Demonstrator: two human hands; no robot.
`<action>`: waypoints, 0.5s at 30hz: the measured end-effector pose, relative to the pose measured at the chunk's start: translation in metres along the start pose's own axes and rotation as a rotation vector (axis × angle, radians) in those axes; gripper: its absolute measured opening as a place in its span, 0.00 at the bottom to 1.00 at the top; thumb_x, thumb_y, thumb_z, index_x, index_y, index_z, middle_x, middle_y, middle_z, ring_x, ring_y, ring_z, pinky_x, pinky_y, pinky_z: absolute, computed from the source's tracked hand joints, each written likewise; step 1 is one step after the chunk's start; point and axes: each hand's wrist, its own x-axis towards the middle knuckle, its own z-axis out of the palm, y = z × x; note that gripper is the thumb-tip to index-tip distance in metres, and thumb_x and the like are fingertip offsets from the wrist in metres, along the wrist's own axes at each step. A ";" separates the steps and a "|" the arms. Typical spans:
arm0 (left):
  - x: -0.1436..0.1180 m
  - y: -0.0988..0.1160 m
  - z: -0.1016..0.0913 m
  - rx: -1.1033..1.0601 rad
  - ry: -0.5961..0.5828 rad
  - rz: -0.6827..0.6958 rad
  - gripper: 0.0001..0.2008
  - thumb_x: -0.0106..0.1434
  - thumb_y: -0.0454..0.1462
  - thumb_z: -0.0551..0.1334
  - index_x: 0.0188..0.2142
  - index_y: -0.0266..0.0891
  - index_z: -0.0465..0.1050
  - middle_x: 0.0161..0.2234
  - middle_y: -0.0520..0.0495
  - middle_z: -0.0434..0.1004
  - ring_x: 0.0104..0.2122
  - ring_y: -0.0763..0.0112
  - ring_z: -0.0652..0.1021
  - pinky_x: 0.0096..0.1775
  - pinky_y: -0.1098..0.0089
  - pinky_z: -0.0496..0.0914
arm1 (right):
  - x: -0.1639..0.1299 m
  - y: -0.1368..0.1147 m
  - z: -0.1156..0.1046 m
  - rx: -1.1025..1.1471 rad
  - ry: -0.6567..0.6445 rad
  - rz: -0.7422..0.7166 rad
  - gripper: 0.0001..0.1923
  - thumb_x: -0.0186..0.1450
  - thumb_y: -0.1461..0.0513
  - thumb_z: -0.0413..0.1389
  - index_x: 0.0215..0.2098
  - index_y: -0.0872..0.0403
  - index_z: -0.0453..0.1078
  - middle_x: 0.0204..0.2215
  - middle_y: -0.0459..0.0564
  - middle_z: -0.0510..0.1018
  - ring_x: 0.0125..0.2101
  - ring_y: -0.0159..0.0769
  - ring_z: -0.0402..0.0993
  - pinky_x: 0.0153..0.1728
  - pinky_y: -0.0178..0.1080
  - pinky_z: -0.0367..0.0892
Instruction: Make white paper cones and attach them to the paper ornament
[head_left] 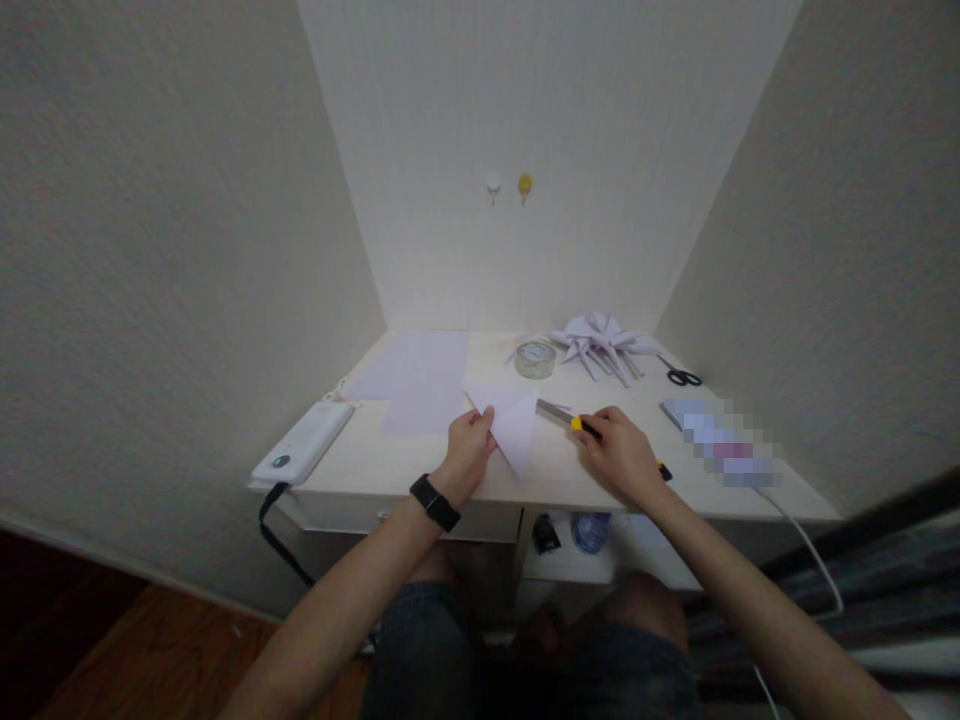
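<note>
Our left hand (471,440) pins the folded white paper triangle (512,422) at its left edge, mid-desk. Our right hand (619,452) grips the yellow-and-black utility knife (574,420), blade pointing left toward the paper, just beside its right edge.

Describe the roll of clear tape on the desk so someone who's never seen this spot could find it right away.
Start at the pale desk set in the wall alcove and look toward its back edge, right of the flat paper sheet. The tape roll lies flat there, just left of the pile of folded white paper shapes. It is the only round, see-through ring among flat or pointed paper things.
</note>
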 end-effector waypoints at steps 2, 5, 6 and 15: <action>0.000 0.001 0.002 -0.024 0.029 -0.025 0.13 0.62 0.34 0.66 0.25 0.38 0.64 0.20 0.55 0.67 0.21 0.79 0.70 0.26 0.79 0.66 | 0.001 0.004 -0.001 -0.065 0.019 0.039 0.12 0.68 0.59 0.53 0.39 0.52 0.79 0.37 0.54 0.76 0.31 0.38 0.73 0.30 0.39 0.64; -0.001 0.002 0.005 -0.060 0.070 -0.057 0.12 0.62 0.30 0.64 0.24 0.37 0.64 0.21 0.55 0.68 0.22 0.79 0.71 0.29 0.78 0.68 | -0.002 0.004 0.000 -0.066 0.017 0.033 0.11 0.67 0.59 0.53 0.39 0.51 0.78 0.37 0.53 0.76 0.31 0.38 0.73 0.30 0.38 0.64; -0.001 0.002 0.005 -0.073 0.080 -0.062 0.12 0.62 0.30 0.64 0.24 0.37 0.64 0.22 0.55 0.69 0.23 0.79 0.71 0.30 0.77 0.69 | -0.003 0.003 0.001 -0.044 0.010 0.016 0.11 0.67 0.59 0.54 0.40 0.51 0.78 0.38 0.53 0.76 0.31 0.38 0.73 0.30 0.38 0.65; -0.006 0.004 0.008 -0.045 -0.046 -0.082 0.06 0.64 0.30 0.61 0.29 0.35 0.74 0.30 0.44 0.80 0.33 0.70 0.79 0.41 0.68 0.74 | -0.001 -0.016 0.006 0.038 -0.130 -0.044 0.11 0.68 0.60 0.54 0.42 0.51 0.78 0.39 0.52 0.77 0.36 0.39 0.75 0.36 0.38 0.67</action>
